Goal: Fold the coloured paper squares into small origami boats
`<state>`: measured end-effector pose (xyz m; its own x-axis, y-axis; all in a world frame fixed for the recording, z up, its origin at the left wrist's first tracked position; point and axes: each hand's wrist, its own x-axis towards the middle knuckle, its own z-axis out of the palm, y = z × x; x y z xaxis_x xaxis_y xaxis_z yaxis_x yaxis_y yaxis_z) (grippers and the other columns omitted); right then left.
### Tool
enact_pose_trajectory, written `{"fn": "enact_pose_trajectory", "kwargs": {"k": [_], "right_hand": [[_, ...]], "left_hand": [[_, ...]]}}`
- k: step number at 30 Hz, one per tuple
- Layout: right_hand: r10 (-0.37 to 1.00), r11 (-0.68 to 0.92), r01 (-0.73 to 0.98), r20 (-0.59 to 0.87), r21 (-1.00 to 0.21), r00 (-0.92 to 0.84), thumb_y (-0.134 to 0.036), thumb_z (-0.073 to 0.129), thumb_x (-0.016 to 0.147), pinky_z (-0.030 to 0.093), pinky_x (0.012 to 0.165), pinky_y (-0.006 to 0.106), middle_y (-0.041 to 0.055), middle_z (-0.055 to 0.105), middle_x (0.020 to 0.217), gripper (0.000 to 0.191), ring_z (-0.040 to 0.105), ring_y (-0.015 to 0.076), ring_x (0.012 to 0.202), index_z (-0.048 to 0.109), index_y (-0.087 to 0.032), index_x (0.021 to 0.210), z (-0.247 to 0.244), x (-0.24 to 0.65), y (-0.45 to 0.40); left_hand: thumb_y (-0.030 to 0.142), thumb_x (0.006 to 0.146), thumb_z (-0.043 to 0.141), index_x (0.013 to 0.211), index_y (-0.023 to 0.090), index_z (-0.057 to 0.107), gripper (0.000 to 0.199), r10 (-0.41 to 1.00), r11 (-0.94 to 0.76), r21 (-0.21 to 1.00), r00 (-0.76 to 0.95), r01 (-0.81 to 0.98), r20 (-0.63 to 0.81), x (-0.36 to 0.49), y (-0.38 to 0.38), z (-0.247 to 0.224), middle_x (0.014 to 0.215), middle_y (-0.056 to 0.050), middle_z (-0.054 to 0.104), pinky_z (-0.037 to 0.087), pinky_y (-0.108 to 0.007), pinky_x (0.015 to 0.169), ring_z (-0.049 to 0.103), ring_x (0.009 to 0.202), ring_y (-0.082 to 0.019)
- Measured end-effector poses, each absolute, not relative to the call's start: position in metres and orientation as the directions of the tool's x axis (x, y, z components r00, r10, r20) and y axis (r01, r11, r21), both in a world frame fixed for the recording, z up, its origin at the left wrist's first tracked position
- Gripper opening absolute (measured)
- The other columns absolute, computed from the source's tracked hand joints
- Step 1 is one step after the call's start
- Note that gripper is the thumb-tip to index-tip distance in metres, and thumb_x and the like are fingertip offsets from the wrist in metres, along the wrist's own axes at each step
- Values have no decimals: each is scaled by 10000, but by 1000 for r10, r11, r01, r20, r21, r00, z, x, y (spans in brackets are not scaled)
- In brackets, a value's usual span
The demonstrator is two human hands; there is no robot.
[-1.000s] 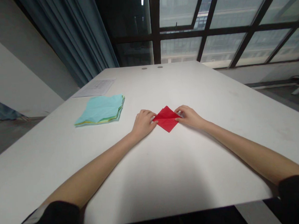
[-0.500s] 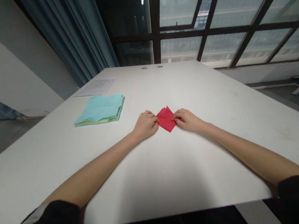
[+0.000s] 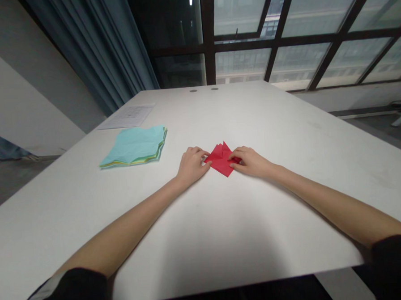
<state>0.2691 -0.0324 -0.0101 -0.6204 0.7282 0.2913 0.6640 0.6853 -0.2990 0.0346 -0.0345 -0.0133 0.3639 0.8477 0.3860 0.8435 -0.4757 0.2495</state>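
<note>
A small folded piece of red paper (image 3: pixel 222 161) lies on the white table (image 3: pixel 204 226), one corner pointing toward me and small peaks at its far side. At its left corner is my left hand (image 3: pixel 192 164), thumb and fingers apart around the corner. My right hand (image 3: pixel 249 161) is closed on the right side of the paper, its thumb and fingertips on the surface and covering part of that edge.
A stack of light blue sheets (image 3: pixel 136 145), with yellow and green edges below, lies to the left. Behind it is a printed sheet (image 3: pixel 128 116). Two round grey discs (image 3: pixel 193 91) mark the table's far end, before a curtain and windows.
The fingers of my left hand have spread and drawn back slightly to the left, showing the paper's left corner. My right hand's fingertips have shifted a little inward over the paper.
</note>
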Motion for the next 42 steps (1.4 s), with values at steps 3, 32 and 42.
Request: {"fn": "enact_pose_trajectory", "kwargs": {"k": [3,32,42], "right_hand": [[735,678,674,281,-293,-617,-308,531,822,397,760,325,84,631,891,224,551,195,826,640,-166,957,-11,269,-32],[538,841,487,266,-237,-800,-259,469,860,402,745,317,75,633,894,219,556,181,818,658,-172,928,1,262,-46],[625,780,598,267,-186,-733,-304,447,886,361,735,328,62,624,919,209,542,195,854,619,-191,925,2,260,-46]], "left_hand": [[218,725,564,874,201,672,185,830,-512,272,387,815,402,35,-36,-12,924,-51,624,400,-367,827,501,932,-229],[366,877,403,961,176,669,337,873,-411,129,349,902,339,38,-41,-2,1000,-116,653,388,-413,795,521,973,-285],[392,794,530,854,201,663,240,968,-222,529,119,819,223,43,-35,-5,942,-90,668,415,-455,802,560,951,-291]]}}
